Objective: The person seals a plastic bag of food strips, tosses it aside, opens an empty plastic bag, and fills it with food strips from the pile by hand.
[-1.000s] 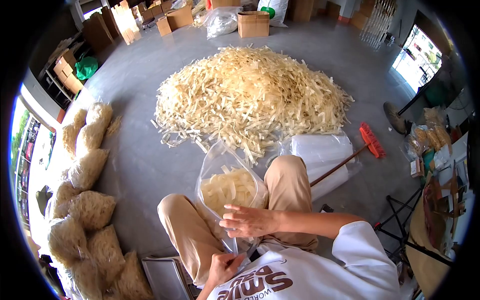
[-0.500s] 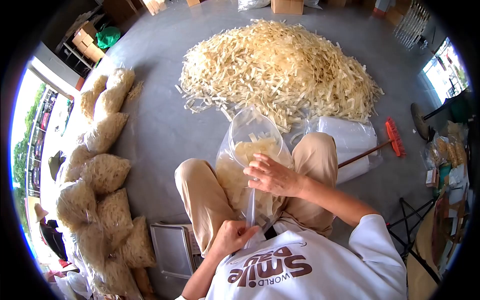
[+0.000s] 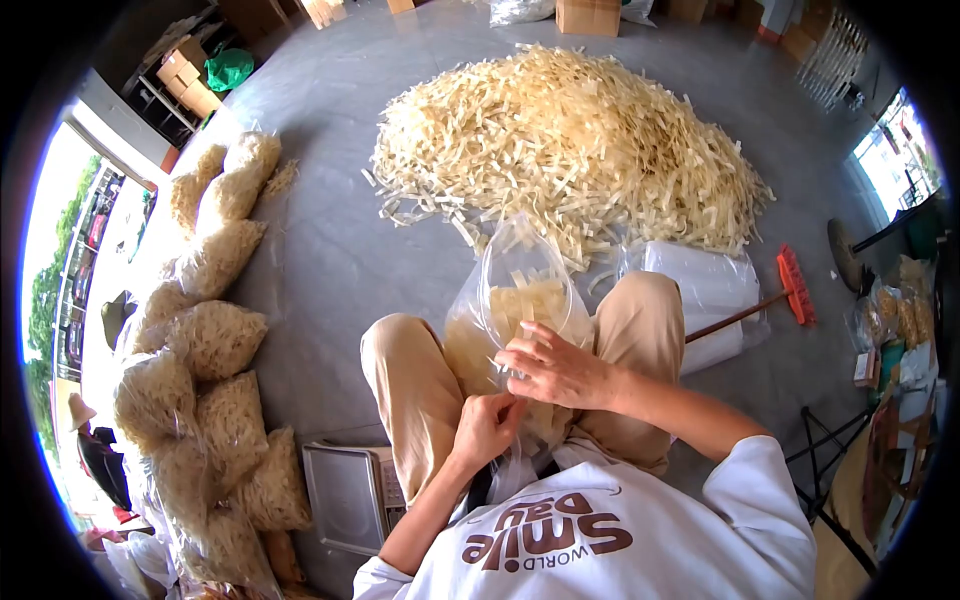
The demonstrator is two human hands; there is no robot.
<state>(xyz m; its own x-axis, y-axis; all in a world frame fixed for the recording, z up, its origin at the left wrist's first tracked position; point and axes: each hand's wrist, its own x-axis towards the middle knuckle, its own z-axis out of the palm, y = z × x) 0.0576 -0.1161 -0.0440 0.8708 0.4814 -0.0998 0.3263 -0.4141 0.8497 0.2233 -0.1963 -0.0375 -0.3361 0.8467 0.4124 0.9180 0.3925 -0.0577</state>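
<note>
A clear plastic bag [image 3: 465, 335] holding pale, flat strips [image 3: 530, 305] stands between the knees. A round transparent rim [image 3: 483, 280] shows at its upper part; whether it is the bag's own mouth or a separate piece, I cannot tell. My right hand [image 3: 560, 368] lies over the near side of this rim, its fingers bent and closed on the bag's plastic. Just below and left of it, my left hand [image 3: 487, 432] is closed in a pinch on the bag's film, fingertips close to the right hand's. The pinched part is mostly hidden.
Ahead on the floor lies a large heap of strips [image 3: 560, 140]. Filled bags [image 3: 220, 340] line the left side. By my left leg sits a scale with a metal tray [image 3: 340, 490]. Folded clear plastic [image 3: 700, 290] and a red brush [image 3: 795, 285] lie to the right.
My left hand has moved up and slightly right, from the stretched plastic tail near my lap to beside my right hand. The whole view has shifted slightly.
</note>
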